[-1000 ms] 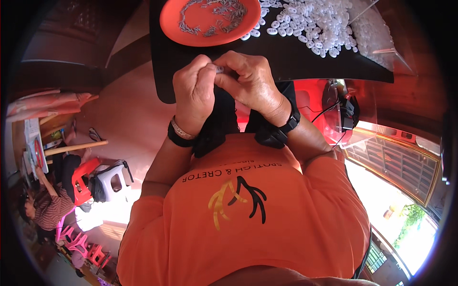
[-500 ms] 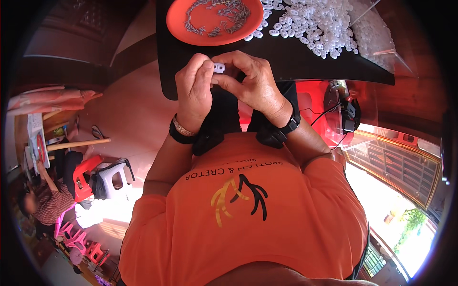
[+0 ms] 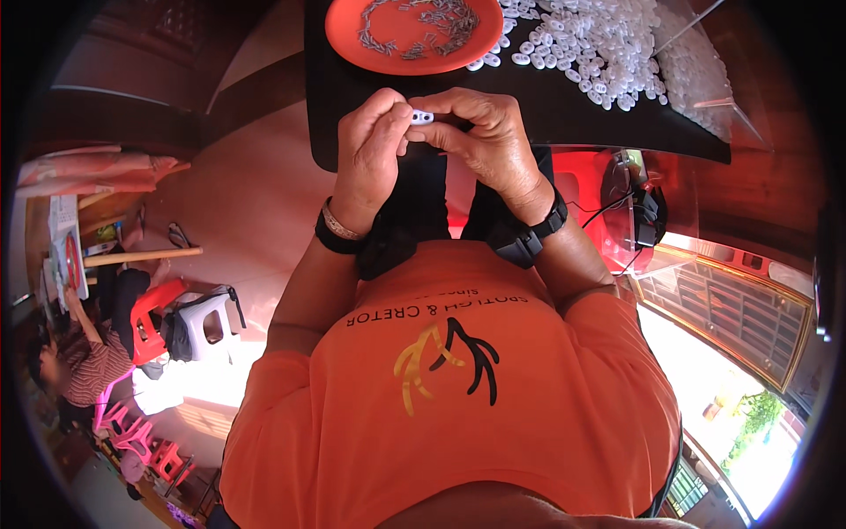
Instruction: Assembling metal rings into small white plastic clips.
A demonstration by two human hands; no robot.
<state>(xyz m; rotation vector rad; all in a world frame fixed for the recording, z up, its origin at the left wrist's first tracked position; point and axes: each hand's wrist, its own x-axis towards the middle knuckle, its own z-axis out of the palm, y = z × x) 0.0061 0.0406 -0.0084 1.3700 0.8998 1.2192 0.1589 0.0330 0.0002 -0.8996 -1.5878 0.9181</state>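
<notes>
A small white oval plastic piece with two dark holes (image 3: 422,117) is held up between my two hands, just off the near edge of the table. My left hand (image 3: 372,154) pinches its left end between thumb and fingers. From the other side, the thumb and forefinger of my right hand (image 3: 495,145) close on its right end. Just beyond the hands sits an orange plate (image 3: 352,48) with many thin grey metal bits (image 3: 441,22) scattered in it. They are too small to name surely. Many similar white oval pieces (image 3: 599,44) lie heaped right of the plate.
The black tabletop (image 3: 564,115) carries the plate and the heap, with a clear plastic bag (image 3: 701,79) of white pieces at its right end. Below the table's right side are a red stool (image 3: 586,176) and black cables. Another person (image 3: 92,361) sits far left near stools.
Both hands have shifted slightly right in the picture, as have the plate and table. The white piece is tilted differently, and its two holes now show more plainly.
</notes>
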